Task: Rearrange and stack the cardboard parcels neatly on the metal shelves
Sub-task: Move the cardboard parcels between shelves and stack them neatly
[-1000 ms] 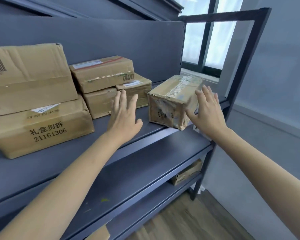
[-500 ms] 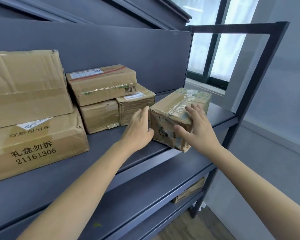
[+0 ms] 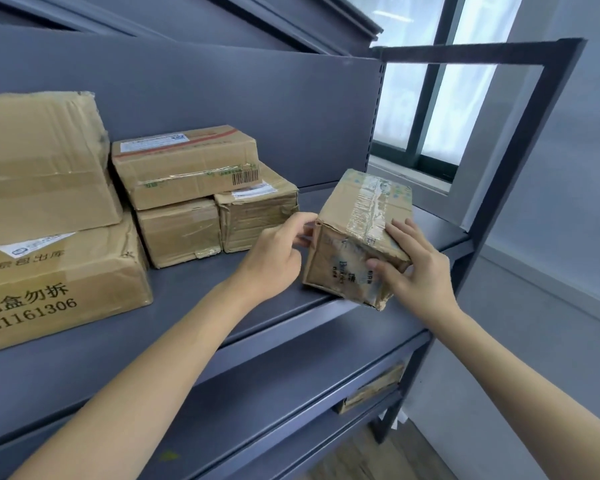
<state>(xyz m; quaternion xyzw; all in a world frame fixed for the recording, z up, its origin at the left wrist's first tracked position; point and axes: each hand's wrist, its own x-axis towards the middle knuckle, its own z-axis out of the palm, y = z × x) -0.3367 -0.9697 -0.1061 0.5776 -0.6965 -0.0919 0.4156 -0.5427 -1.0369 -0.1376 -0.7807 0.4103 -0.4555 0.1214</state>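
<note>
Fingers (image 3: pixel 400 233) of both hands clasp the parcel (image 3: pixel 361 216). It sits askew at the shelf (image 3: pixel 187 289) front edge, its corner overhanging.

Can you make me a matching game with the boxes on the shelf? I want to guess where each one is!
Things:
1. taped box
2. barcode box
3. box printed 21161306
4. box on the bottom shelf

Places:
A. under a big plain box, far left
B. low down, partly hidden by the shelves above
C. between both hands, its corner over the shelf edge
D. on top of two smaller boxes

Pairs: 1-C, 2-D, 3-A, 4-B
</note>
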